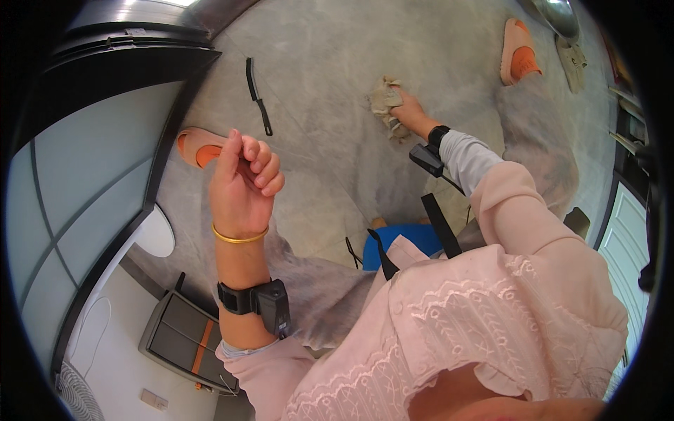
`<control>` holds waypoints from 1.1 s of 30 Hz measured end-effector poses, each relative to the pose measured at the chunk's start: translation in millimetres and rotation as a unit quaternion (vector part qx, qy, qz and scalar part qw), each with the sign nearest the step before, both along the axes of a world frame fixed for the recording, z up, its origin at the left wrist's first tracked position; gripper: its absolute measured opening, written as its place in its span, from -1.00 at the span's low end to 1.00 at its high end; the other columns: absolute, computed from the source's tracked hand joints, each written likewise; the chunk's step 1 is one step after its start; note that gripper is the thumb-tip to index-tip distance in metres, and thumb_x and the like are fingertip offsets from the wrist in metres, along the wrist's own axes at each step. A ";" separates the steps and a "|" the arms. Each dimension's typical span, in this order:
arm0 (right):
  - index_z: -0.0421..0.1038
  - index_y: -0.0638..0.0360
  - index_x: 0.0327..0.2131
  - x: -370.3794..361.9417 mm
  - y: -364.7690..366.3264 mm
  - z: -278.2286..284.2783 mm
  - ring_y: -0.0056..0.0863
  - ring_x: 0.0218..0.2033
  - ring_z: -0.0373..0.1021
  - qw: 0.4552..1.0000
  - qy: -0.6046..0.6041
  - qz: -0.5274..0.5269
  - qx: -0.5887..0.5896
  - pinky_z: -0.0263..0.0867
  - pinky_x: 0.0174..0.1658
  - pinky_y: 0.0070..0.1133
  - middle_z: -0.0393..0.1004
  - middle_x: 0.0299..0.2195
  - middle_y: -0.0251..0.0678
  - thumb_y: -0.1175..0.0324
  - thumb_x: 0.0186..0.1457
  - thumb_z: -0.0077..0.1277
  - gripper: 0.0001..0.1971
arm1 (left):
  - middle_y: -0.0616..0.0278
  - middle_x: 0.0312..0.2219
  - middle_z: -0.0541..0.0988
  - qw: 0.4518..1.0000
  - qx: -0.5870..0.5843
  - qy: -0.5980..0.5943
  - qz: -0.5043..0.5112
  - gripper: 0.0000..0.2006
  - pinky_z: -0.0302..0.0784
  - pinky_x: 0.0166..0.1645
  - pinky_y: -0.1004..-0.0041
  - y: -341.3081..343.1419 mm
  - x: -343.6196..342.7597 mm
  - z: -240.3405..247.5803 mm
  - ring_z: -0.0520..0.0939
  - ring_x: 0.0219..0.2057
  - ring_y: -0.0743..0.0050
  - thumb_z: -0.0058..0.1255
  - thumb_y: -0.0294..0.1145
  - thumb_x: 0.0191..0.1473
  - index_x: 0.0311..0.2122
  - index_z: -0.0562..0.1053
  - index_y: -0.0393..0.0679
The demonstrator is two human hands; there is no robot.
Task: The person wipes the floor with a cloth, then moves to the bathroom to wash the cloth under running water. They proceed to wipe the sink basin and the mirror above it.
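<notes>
My right hand is closed on a crumpled beige-grey rag and presses it against the grey tiled floor. Part of the rag bunches out past my fingers. To the left, my left hand is held up above the floor with its palm turned up. Its fingers curl loosely inward beside the thumb, and nothing shows in them. Beyond that hand lies a thin black long-handled brush on the floor, touched by neither hand.
At left stands a black-framed frosted glass door. My feet wear a left slipper and a right slipper, planted wide apart. Below me is a blue seat. A grey box-like case sits lower left, and a beige shoe lies far right.
</notes>
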State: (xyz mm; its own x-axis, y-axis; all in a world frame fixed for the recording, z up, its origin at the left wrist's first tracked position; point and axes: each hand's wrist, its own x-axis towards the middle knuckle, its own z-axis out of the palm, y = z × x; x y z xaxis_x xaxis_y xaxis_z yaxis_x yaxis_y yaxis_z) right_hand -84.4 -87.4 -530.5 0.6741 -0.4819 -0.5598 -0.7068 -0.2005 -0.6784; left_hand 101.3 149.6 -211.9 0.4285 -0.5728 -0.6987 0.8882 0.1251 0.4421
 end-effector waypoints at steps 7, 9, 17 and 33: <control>0.32 0.22 -0.12 14.0 -23.5 52.1 -0.46 -0.25 0.34 0.881 -0.109 -0.189 0.419 0.27 -0.16 -0.56 0.40 -0.25 -0.34 0.53 -0.13 -0.09 -0.62 | 0.39 -0.67 0.18 0.999 -0.029 -0.010 0.013 -0.68 0.04 -0.63 0.63 8.2 6.0 3.8 0.14 -0.68 0.66 -0.29 -0.17 0.18 -0.57 0.22 -0.09; 0.21 0.20 -0.01 13.1 -54.6 59.5 -0.45 -0.19 0.31 0.880 -0.057 -0.167 0.442 0.25 -0.13 -0.53 0.36 -0.18 -0.30 0.50 -0.14 -0.07 -0.50 | 0.39 -0.67 0.18 0.999 -0.028 -0.007 0.013 -0.68 0.05 -0.63 0.62 9.3 5.0 2.8 0.14 -0.68 0.66 -0.29 -0.17 0.18 -0.57 0.22 -0.09; -0.10 -0.23 0.17 14.6 -63.5 32.6 0.09 -0.05 0.12 0.961 0.054 0.168 -0.212 0.14 0.03 -0.23 -0.14 0.16 -0.14 0.39 -0.21 0.07 -0.17 | 0.39 -0.67 0.19 1.000 -0.019 -0.010 0.016 -0.67 0.05 -0.63 0.63 6.6 2.1 2.3 0.14 -0.68 0.65 -0.29 -0.17 0.18 -0.57 0.22 -0.09; 0.07 -0.31 0.08 45.7 29.9 44.7 -0.04 0.08 0.00 0.893 0.072 0.331 -0.295 0.12 -0.02 -0.15 -0.12 0.18 -0.38 0.28 -0.34 0.26 -0.17 | 0.39 -0.67 0.19 1.000 0.004 -0.007 0.019 -0.67 0.06 -0.64 0.63 5.8 -1.2 5.9 0.14 -0.69 0.66 -0.32 -0.17 0.20 -0.57 0.21 -0.09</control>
State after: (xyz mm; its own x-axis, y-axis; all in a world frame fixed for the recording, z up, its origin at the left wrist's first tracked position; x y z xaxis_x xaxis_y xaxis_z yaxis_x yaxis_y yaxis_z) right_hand -38.7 -57.6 -485.8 0.8623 -0.2440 -0.4437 -0.3718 -0.8999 -0.2277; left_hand 100.1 155.5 -206.0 0.4598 -0.5499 -0.6973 0.8764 0.1545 0.4561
